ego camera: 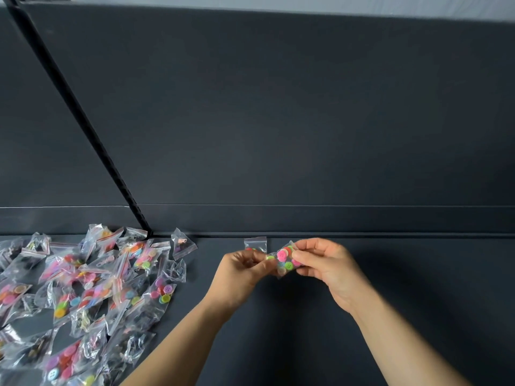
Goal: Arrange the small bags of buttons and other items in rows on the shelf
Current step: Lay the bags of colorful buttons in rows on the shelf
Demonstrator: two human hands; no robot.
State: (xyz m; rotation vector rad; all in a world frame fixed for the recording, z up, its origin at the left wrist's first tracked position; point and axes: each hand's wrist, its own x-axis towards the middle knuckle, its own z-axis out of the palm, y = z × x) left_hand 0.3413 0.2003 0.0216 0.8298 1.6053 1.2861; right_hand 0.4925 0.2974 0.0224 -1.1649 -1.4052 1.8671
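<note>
Two bags of buttons (285, 260) are pinched between left hand (245, 270) and right hand (327, 264); next, laying them right of the heap (83, 288), starting a row.

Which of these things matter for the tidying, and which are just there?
Part of the job:
- small clear bag of colourful buttons, held by left hand and right hand
- heap of clear bags
- dark shelf surface

Just there:
- black slanted post
- dark back panel
</note>
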